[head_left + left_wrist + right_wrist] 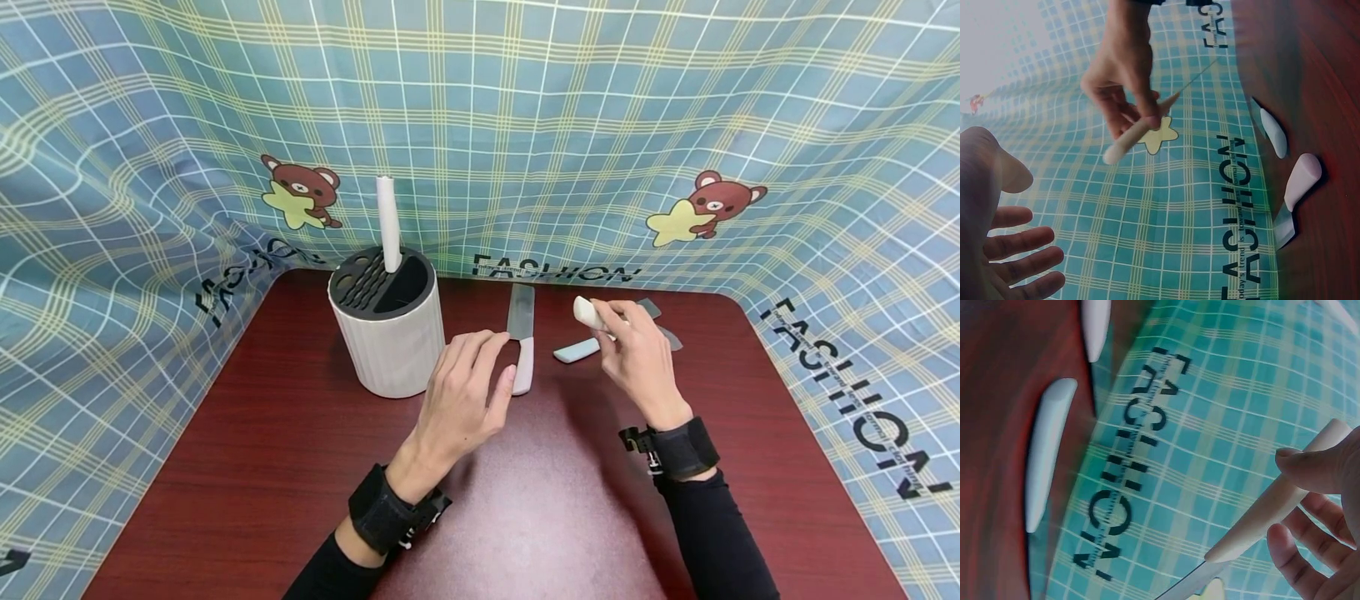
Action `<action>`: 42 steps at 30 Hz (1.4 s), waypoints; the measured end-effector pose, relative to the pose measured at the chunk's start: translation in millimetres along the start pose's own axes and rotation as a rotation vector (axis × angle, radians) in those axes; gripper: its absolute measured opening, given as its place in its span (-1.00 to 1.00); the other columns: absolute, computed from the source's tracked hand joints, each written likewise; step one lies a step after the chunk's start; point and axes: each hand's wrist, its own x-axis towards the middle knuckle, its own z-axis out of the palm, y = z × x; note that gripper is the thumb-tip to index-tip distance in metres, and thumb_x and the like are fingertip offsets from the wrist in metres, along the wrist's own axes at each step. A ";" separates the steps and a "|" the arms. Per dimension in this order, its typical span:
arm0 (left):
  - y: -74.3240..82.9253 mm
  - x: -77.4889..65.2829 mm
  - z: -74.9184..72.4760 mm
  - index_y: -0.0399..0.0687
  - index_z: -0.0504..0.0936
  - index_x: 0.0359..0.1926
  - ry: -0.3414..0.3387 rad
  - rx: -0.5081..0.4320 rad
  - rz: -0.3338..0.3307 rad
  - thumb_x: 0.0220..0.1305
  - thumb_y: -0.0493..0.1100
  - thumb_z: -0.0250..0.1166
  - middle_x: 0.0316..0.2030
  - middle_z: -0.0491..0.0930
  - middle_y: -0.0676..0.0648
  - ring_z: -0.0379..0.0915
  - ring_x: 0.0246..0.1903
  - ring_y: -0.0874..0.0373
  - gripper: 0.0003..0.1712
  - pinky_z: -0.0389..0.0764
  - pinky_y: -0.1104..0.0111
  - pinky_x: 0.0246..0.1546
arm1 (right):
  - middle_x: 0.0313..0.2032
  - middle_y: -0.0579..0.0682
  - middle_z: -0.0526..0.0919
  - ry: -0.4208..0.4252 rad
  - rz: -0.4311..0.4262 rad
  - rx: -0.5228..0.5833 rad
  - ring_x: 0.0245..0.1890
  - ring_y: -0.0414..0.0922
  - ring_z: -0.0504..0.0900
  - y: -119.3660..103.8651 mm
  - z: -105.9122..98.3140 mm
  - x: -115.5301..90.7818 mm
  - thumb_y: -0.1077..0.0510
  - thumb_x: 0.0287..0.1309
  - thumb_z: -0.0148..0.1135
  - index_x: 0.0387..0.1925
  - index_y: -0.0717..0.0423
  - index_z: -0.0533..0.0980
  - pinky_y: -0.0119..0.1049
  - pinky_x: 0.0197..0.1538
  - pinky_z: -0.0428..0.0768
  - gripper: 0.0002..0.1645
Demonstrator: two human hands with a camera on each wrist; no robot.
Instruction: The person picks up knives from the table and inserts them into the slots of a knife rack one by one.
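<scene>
Listing what we hold: one cream-handled knife [588, 314], pinched between thumb and fingers of our right hand [637, 354], at two o'clock from our left hand [463, 392] (empty, fingers relaxed). Long axis: butt toward ten o'clock, blade toward four. Slotted block [392, 354]: nine o'clock from the knife, nearer the left hand. Cleaver [525, 340]: between the hands, handle toward six. Both wrist views give us the handle-to-blade joint; the head view hides it behind the right hand's fingers.
</scene>
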 end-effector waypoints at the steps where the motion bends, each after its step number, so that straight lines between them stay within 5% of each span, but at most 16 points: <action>1: 0.0 0.0 0.0 -0.20 0.57 0.17 -0.001 0.001 -0.001 0.40 -0.10 0.17 0.01 0.61 -0.15 0.51 0.04 -0.01 -0.59 0.55 0.18 0.06 | -0.02 0.21 0.64 0.010 -0.005 0.003 -0.15 0.09 0.58 -1.1 -1.5 1.6 0.37 0.09 0.42 0.18 0.15 0.61 0.00 -0.33 0.58 -0.44; 10: 0.4 -0.1 -0.2 -0.20 0.57 0.17 -0.005 0.004 -0.002 0.40 -0.10 0.17 0.02 0.62 -0.15 0.52 0.04 -0.02 -0.59 0.55 0.17 0.06 | -0.04 0.23 0.65 0.069 -0.023 0.013 -0.09 0.13 0.61 -12.0 -15.6 13.5 0.31 0.16 0.40 0.18 0.13 0.61 -0.06 -0.28 0.55 -0.49; 24: 0.4 0.3 -0.5 -0.22 0.58 0.17 -0.007 0.003 -0.001 0.37 -0.12 0.20 0.02 0.62 -0.16 0.53 0.04 -0.04 -0.58 0.55 0.16 0.07 | -0.06 0.23 0.67 0.175 -0.049 0.126 -0.07 0.13 0.62 -36.5 -33.3 26.4 0.47 0.00 0.43 0.16 0.13 0.63 -0.11 -0.16 0.47 -0.38; 33: 1.6 0.5 -1.3 -0.20 0.57 0.19 -0.010 0.001 -0.004 0.38 -0.12 0.20 0.02 0.62 -0.16 0.53 0.05 -0.03 -0.57 0.55 0.17 0.08 | -0.06 0.29 0.66 0.213 -0.103 0.247 -0.07 0.13 0.62 -58.0 -47.0 34.0 0.43 0.05 0.43 0.16 0.16 0.63 -0.44 -0.01 0.46 -0.42; 42: 2.6 1.1 -2.8 -0.21 0.57 0.19 -0.007 -0.006 -0.004 0.39 -0.11 0.18 0.02 0.62 -0.16 0.52 0.05 -0.03 -0.57 0.55 0.17 0.12 | -0.08 0.28 0.69 0.260 -0.144 0.318 -0.08 0.12 0.64 -78.2 -54.7 39.4 0.44 0.01 0.43 0.11 0.22 0.65 -0.56 0.07 0.45 -0.45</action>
